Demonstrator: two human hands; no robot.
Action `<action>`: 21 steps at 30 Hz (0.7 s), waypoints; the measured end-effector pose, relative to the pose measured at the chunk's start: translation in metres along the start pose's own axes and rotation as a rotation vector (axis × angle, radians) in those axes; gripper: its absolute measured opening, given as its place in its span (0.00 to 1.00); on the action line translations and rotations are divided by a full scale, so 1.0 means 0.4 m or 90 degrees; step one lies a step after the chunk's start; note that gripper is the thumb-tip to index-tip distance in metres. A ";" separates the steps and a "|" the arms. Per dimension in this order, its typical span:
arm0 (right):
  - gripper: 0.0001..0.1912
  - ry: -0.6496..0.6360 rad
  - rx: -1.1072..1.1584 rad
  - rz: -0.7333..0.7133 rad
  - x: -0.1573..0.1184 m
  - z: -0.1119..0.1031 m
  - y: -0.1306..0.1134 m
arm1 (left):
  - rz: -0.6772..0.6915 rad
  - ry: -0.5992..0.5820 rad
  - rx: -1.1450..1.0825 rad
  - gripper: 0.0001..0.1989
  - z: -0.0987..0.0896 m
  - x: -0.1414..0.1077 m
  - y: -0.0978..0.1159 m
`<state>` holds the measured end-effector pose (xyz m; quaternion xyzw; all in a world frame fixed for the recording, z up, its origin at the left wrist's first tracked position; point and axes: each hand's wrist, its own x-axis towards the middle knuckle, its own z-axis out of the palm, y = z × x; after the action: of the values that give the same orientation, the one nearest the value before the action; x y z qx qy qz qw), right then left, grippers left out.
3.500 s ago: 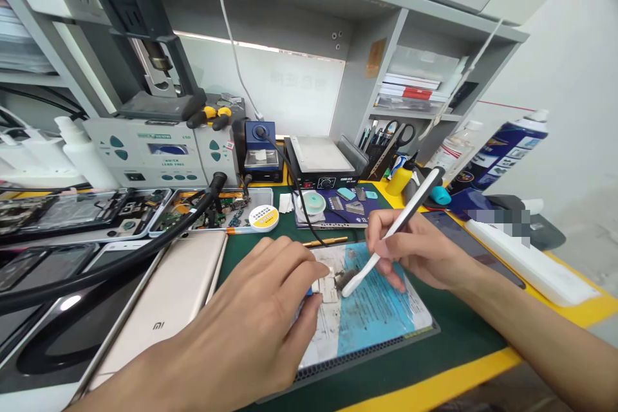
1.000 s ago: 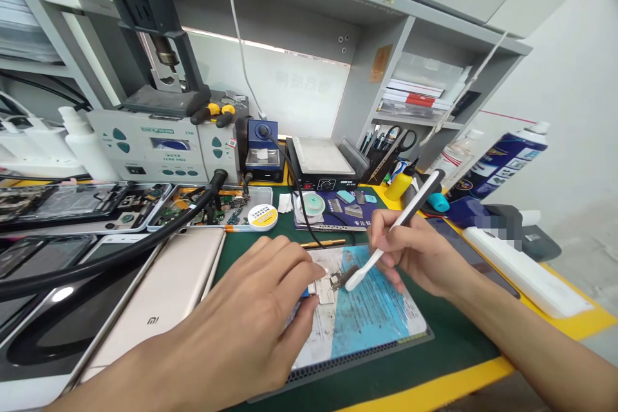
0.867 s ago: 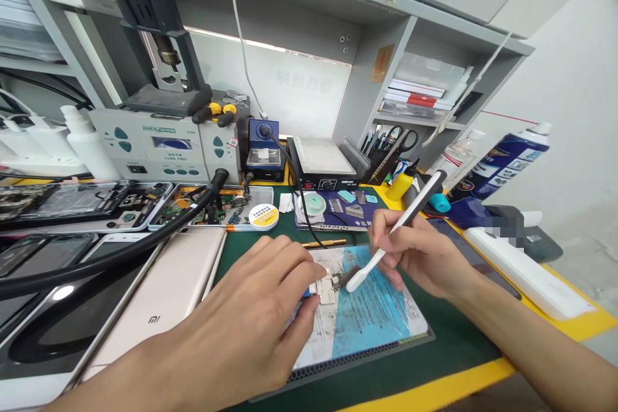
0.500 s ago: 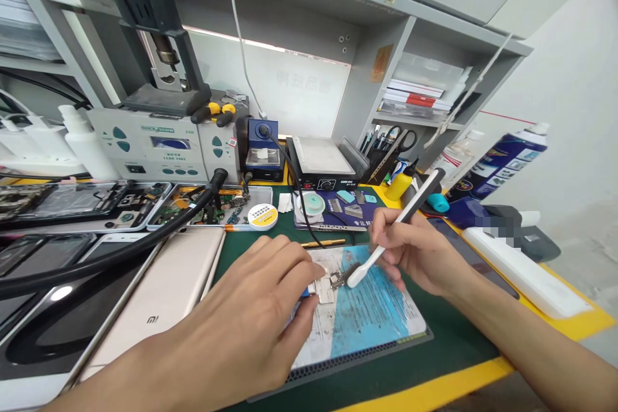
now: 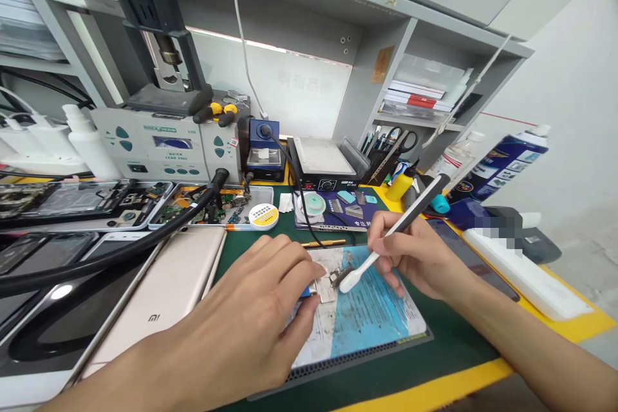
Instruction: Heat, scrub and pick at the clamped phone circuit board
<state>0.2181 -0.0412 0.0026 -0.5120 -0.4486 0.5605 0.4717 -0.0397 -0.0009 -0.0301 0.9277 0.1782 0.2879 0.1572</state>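
My left hand (image 5: pixel 261 309) is closed, thumb and fingertips pinching the edge of a small circuit board (image 5: pixel 335 279) with metal shields. A bit of something blue shows between those fingers. The board lies over a stained white-and-blue printed sheet (image 5: pixel 371 315). In my right hand (image 5: pixel 415 251) is a toothbrush-like brush (image 5: pixel 421 203) with a dark handle, white neck and dark bristles. Its handle slants up to the right. The bristles are at the board's right end and seem to touch it. My left fingers partly hide the board.
A pale gold phone back (image 5: pixel 154 309) and a black hose (image 5: pixel 120 257) lie at left. Behind are a grey hot-air station (image 5: pixel 168 141), a tray of boards (image 5: pixel 232 199) and a small heating plate (image 5: pixel 321 158). A blue spray can (image 5: pixel 502 161) stands at right.
The brush head has shifted slightly left and down over the board's end, the right hand moving with it. The left hand keeps its hold in the same place.
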 end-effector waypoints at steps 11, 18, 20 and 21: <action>0.06 -0.040 -0.004 -0.038 -0.001 0.001 0.001 | -0.004 0.005 0.003 0.09 0.005 -0.001 0.000; 0.07 0.021 0.007 -0.032 0.005 -0.005 0.001 | -0.004 0.001 0.004 0.09 0.005 0.002 0.000; 0.07 0.034 0.012 -0.035 0.005 -0.006 -0.002 | -0.004 0.000 0.004 0.09 0.005 0.002 0.000; 0.08 0.031 0.011 -0.035 0.005 -0.005 -0.003 | -0.004 0.001 0.005 0.08 0.005 0.002 0.000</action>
<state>0.2202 -0.0392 0.0032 -0.5087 -0.4464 0.5384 0.5021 -0.0380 -0.0009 -0.0312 0.9274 0.1822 0.2877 0.1546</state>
